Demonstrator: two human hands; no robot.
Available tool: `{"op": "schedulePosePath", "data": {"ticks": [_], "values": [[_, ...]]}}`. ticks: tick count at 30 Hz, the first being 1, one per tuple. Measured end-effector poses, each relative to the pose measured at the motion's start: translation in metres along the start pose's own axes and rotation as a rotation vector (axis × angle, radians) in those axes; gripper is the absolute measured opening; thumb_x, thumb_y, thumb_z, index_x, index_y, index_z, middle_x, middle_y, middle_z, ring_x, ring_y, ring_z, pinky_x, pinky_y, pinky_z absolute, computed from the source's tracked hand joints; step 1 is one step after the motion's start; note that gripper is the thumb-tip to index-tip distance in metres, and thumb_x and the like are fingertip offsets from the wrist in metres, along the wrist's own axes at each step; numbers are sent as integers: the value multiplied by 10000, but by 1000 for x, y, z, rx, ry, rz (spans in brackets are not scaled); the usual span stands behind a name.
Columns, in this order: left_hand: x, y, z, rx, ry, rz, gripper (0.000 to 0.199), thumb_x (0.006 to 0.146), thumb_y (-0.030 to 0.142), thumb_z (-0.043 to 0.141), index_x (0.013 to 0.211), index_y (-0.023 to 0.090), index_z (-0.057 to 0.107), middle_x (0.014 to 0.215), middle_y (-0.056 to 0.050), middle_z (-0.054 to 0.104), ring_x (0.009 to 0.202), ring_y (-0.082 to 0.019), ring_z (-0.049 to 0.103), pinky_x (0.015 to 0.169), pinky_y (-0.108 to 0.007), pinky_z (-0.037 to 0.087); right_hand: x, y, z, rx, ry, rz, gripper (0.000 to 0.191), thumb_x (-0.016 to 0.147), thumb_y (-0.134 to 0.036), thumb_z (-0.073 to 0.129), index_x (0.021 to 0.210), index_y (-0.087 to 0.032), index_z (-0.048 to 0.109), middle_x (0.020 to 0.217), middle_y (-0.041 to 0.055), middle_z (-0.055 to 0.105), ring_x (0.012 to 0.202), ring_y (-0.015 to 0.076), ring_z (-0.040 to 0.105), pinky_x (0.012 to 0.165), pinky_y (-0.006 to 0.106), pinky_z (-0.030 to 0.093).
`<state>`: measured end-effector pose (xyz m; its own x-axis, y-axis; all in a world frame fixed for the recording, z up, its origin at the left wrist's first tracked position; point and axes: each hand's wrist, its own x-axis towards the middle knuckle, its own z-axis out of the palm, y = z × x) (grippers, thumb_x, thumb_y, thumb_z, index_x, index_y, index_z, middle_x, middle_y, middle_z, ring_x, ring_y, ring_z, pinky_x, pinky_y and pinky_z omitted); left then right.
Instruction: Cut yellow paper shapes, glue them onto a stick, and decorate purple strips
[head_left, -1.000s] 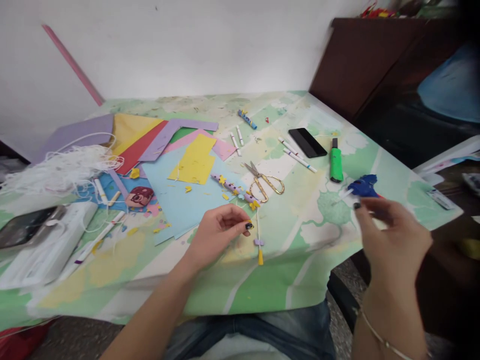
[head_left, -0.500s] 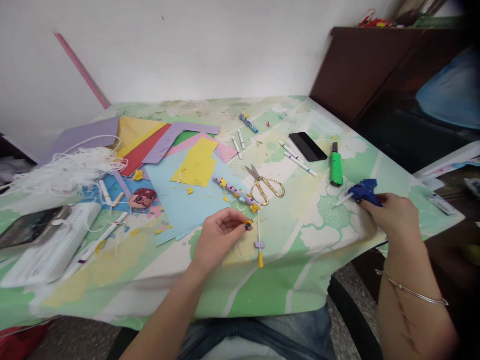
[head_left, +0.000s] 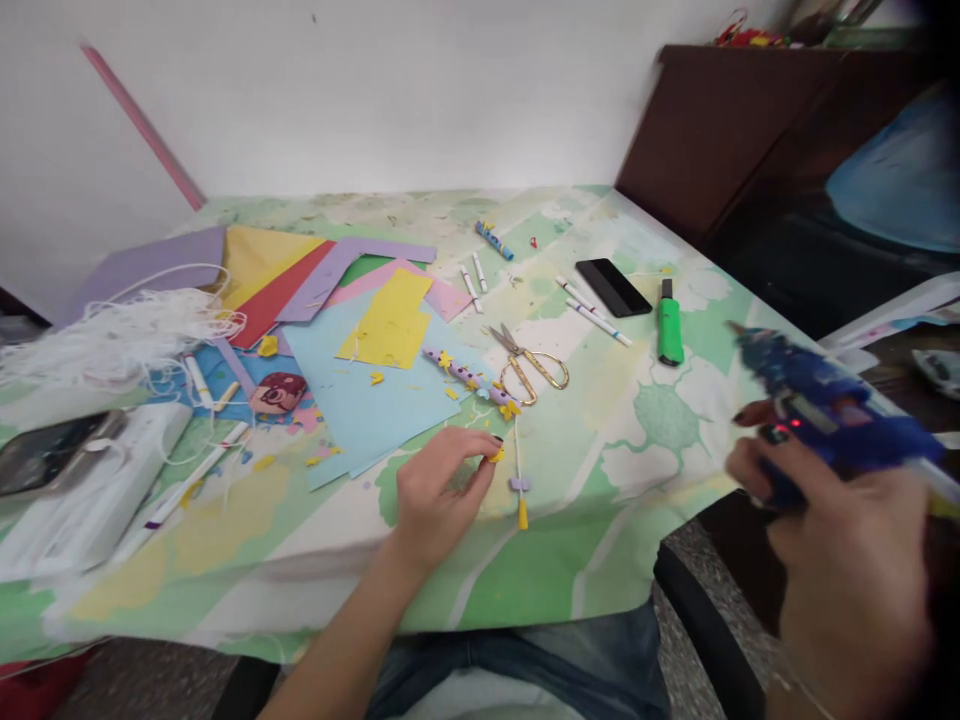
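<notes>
My left hand (head_left: pixel 441 490) pinches a small yellow paper piece (head_left: pixel 496 454) between thumb and forefinger, just above the tablecloth. Beside those fingertips a white string with a purple bow (head_left: pixel 519 484) and a yellow tassel (head_left: pixel 523 514) hangs from a purple paper roll (head_left: pixel 469 377) dotted with yellow pieces. On the right, my right hand (head_left: pixel 847 540) is wrapped round a blue glue gun (head_left: pixel 832 390), raised with its nozzle toward the far left and a red light showing. Motion blurs the gun and hand. Gold-handled scissors (head_left: pixel 529 365) lie by the roll.
Coloured paper sheets (head_left: pixel 352 420) and a tangle of white cord (head_left: pixel 142 340) cover the left. A power strip (head_left: pixel 127 500) with a phone (head_left: pixel 52 450) sits front left. A black phone (head_left: pixel 611 287), markers (head_left: pixel 596 318) and a green highlighter (head_left: pixel 669 325) lie right of centre.
My right hand has lifted the glue gun off the table and brought it nearer and to the right, its nozzle turned away. My left hand keeps its pinch, nearly in place.
</notes>
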<state>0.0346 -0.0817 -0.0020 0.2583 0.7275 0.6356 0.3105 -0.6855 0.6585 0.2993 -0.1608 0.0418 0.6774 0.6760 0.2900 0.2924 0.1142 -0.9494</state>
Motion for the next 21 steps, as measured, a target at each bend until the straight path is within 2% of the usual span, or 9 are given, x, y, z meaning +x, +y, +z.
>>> {"op": "schedulePosePath", "data": {"ticks": [2,4,6,10,12,16,21], "values": [[0,1,0,18,-1,65,165,767,37,570,815,190,610,804,-24,676,793,-131,634,750,-274,509,-27,-11,21,244,-157,105,132,730,-218,654,828,-187,572,805,61,579,412,55,384,371,250,174],[0,1,-1,22,-4,96,164,766,42,569,813,194,609,792,-29,663,775,-136,621,720,-281,513,-49,-13,36,346,-338,195,122,752,-268,633,836,-193,585,812,53,604,365,36,356,353,245,157],[0,1,-2,22,4,106,160,765,43,571,804,192,612,788,-35,648,752,-132,609,689,-272,512,-64,-9,46,358,-439,269,135,777,-311,613,827,-189,581,764,42,614,337,32,337,337,239,172],[-2,5,-3,37,35,111,166,773,42,569,803,197,621,796,-29,630,731,-111,599,653,-231,503,-79,-2,65,235,-482,401,174,784,-340,623,820,-185,552,496,-46,485,331,56,336,346,224,225],[-4,8,-1,42,49,142,177,778,44,570,841,201,620,805,-30,632,748,-117,603,660,-236,507,-83,-1,77,216,-506,443,202,777,-355,633,821,-179,544,436,-78,410,331,58,333,351,212,224],[-10,11,1,8,55,225,260,744,3,596,934,181,591,838,-52,647,795,-150,610,691,-290,518,-87,-2,99,262,-579,494,246,759,-374,652,842,-166,549,461,-83,419,348,48,346,361,198,246],[-14,9,-4,24,33,272,270,746,9,609,953,177,566,874,-62,654,863,-174,620,749,-339,525,-86,-5,112,428,-571,579,205,732,-298,667,811,-177,520,627,-50,518,363,20,341,360,189,240]]}}
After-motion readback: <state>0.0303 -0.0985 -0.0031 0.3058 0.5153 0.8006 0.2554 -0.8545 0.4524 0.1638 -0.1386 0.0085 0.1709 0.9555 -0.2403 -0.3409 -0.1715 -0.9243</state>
